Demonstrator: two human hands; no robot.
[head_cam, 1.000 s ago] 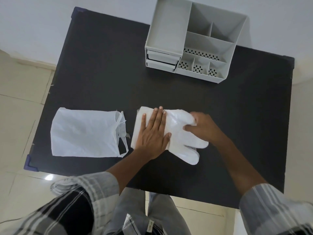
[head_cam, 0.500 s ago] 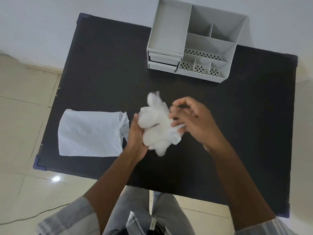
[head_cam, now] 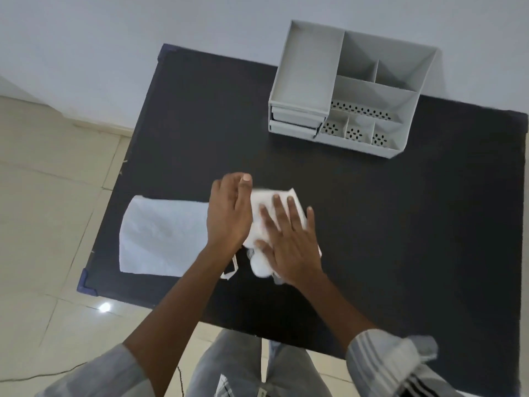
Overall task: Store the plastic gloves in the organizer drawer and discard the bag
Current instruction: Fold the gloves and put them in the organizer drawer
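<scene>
1. Half a second ago the gloves were lifted off the table in a loose bunch between both hands; now they are lying back on the surface and being pressed down into a folded pad.
2. The right hand (head_cam: 286, 239) is lying palm down on the plastic gloves (head_cam: 273, 207), its fingers (head_cam: 290, 209) spread and nearly straight, gripping nothing but pinning the pad flat, likely to squeeze out air so it is fitting a shallow drawer.
3. The left hand (head_cam: 227, 216) is standing on its edge, touching the pad's left side, fingers open and slightly curled around nothing; it seems to be squaring up that side or keeping the fold from springing open.
4. A rumpled end of the gloves is poking out below the right palm, not yet tucked in.
5. The empty bag (head_cam: 160, 236) is lying flat just left of the hands, a handle loop trailing under the left wrist, waiting to be thrown away.
6. The organizer (head_cam: 303, 75) is sitting well apart at the far side of the dark table (head_cam: 400, 224), its stacked drawers (head_cam: 294, 123) looking pushed in, so one needs opening next.
</scene>
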